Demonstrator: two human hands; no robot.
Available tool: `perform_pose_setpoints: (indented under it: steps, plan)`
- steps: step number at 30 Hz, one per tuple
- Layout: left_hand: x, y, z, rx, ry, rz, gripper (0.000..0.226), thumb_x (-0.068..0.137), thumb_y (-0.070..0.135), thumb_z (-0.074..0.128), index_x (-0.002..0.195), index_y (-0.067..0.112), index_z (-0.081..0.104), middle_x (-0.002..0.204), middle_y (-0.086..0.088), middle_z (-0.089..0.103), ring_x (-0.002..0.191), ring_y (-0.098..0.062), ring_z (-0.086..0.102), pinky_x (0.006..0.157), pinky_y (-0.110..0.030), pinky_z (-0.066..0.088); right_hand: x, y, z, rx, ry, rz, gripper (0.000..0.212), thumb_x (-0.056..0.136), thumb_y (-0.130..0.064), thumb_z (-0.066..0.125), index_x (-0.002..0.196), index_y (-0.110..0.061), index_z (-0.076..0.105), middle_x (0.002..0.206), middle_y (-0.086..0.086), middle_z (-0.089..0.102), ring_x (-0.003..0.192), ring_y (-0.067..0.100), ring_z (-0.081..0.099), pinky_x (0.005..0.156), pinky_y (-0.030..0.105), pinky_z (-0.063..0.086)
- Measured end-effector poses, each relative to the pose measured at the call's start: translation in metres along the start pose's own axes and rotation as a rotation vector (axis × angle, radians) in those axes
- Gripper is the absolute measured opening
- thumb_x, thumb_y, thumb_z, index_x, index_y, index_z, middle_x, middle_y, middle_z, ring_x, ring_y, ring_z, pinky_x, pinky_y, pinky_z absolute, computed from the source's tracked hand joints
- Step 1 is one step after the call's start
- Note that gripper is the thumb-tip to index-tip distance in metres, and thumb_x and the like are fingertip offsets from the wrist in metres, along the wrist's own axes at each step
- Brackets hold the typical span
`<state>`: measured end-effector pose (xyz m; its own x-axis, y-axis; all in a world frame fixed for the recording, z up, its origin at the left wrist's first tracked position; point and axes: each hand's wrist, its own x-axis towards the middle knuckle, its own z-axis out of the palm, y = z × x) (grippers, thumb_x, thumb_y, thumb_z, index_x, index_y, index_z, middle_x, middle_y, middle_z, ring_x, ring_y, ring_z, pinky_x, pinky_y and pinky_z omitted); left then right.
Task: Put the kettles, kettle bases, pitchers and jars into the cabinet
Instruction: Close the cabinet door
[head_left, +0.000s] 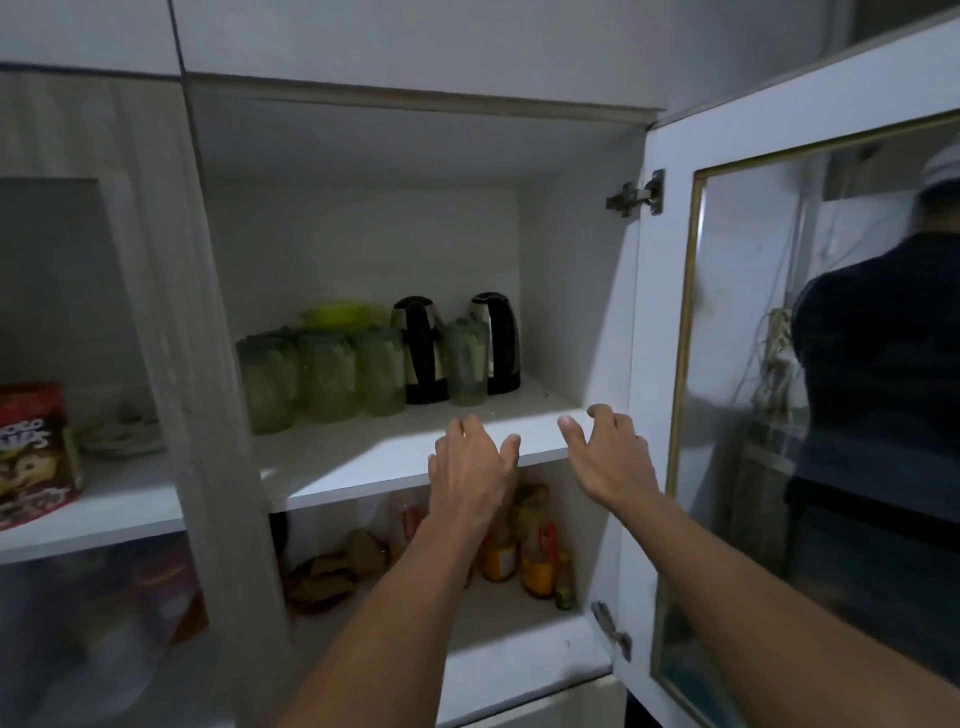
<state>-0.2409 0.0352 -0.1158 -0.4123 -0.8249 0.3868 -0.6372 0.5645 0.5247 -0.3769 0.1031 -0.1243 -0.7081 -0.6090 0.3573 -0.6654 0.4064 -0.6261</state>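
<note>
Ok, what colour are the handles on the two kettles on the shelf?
Black, on both kettles, with shiny metal bodies; the head view shows it.

Cabinet shelf (363, 457): matt white laminate, smooth. On it, two kettles (421, 348) (496, 340): polished steel bodies, glossy black plastic handles and bases. Left of the kettles, jars (322, 379): clear greenish glass or plastic, can't tell which, slightly cloudy. Door right of the shelf: glossy glass pane (831, 364), brass-look trim, bare metal hinge (636, 195). Far left of the shelf: printed cardboard box (34, 452).
</note>
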Motion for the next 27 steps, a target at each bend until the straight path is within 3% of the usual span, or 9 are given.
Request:
perform_pose_setpoints:
  steps: [9, 13, 21, 27]
  plan:
    - [-0.1, 0.014, 0.003, -0.149, -0.213, 0.12, 0.056, 0.097, 0.047, 0.041, 0.136, 0.007, 0.042, 0.137, -0.016, 0.047, 0.123, -0.032, 0.049, 0.106, -0.048, 0.041, -0.142, 0.033, -0.079, -0.213, 0.047, 0.172, 0.057, 0.096, -0.059, 0.034, 0.139, -0.022, 0.038, 0.149, 0.009, 0.035, 0.133, 0.037, 0.038, 0.104, 0.058, 0.037]
    - [-0.142, 0.06, 0.01, -0.266, -0.286, 0.274, 0.055, 0.098, 0.048, 0.042, 0.137, 0.009, 0.042, 0.135, -0.013, 0.047, 0.121, -0.027, 0.05, 0.103, -0.043, 0.044, -0.176, 0.051, -0.139, -0.304, 0.152, 0.288, 0.058, 0.096, -0.058, 0.035, 0.14, -0.019, 0.038, 0.15, 0.009, 0.034, 0.133, 0.039, 0.038, 0.104, 0.056, 0.037]
    - [-0.211, 0.174, 0.035, -0.392, -0.405, 0.471, 0.063, 0.096, 0.045, 0.048, 0.144, 0.006, 0.036, 0.143, -0.015, 0.044, 0.131, -0.032, 0.045, 0.11, -0.047, 0.037, -0.23, 0.099, -0.245, -0.401, 0.382, 0.452, 0.057, 0.096, -0.057, 0.037, 0.138, -0.019, 0.041, 0.147, 0.011, 0.04, 0.131, 0.041, 0.04, 0.102, 0.054, 0.039]
    - [-0.267, 0.256, 0.053, -0.426, -0.46, 0.642, 0.07, 0.097, 0.046, 0.046, 0.151, 0.008, 0.021, 0.155, -0.011, 0.029, 0.139, -0.029, 0.036, 0.114, -0.043, 0.034, -0.256, 0.134, -0.313, -0.42, 0.47, 0.532, 0.055, 0.095, -0.055, 0.038, 0.137, -0.019, 0.041, 0.149, 0.01, 0.037, 0.132, 0.041, 0.039, 0.104, 0.054, 0.038]
